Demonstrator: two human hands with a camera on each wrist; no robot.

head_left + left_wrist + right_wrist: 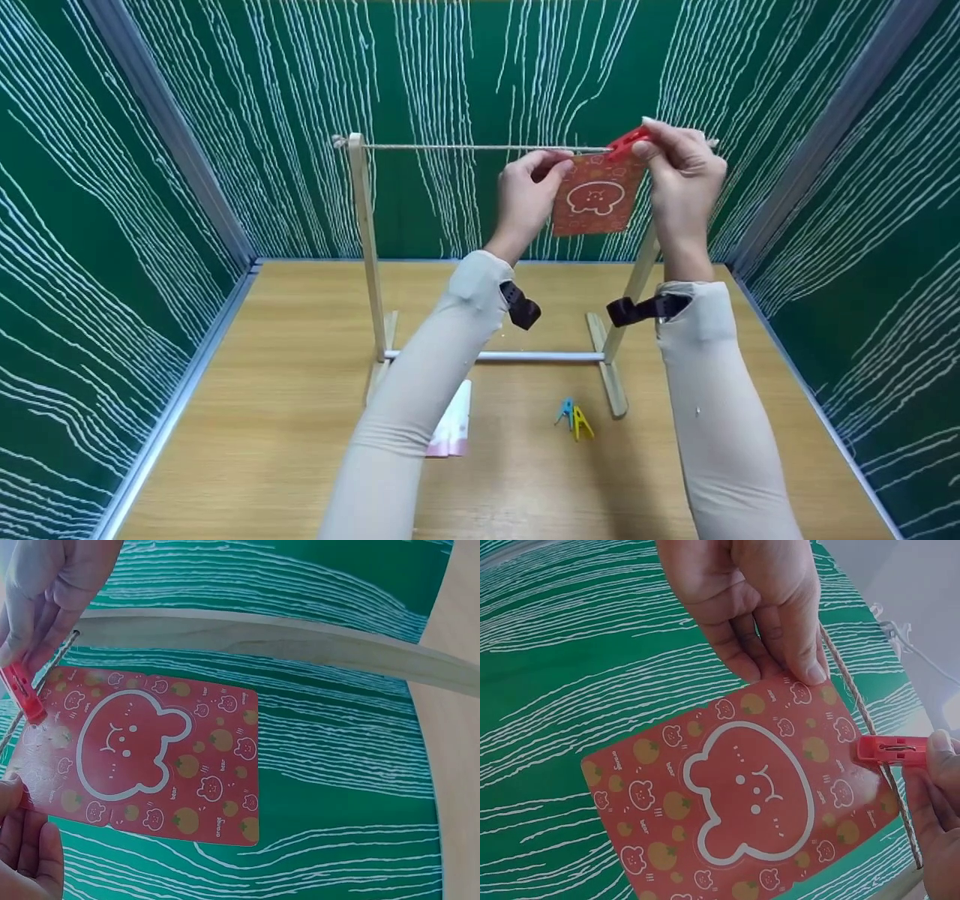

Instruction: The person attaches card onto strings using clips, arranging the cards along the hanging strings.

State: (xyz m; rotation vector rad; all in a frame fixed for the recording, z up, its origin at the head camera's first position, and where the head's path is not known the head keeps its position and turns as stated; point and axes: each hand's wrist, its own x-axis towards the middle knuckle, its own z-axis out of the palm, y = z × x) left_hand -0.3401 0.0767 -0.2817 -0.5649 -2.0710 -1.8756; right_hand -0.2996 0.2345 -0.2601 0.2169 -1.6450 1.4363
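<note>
On twisted cord point(855, 694), glossy rectangular card point(742, 795)

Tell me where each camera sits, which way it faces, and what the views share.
Head: on the head, looking forward and down at the wooden rack on the table; both sleeved forearms, left hand and right hand show.
Left wrist: on the left wrist, facing the red bear card; fingertips of both hands show.
Right wrist: on the right wrist, facing the card and string; both hands show.
Shared: the card and the red clothespin appear in all views.
</note>
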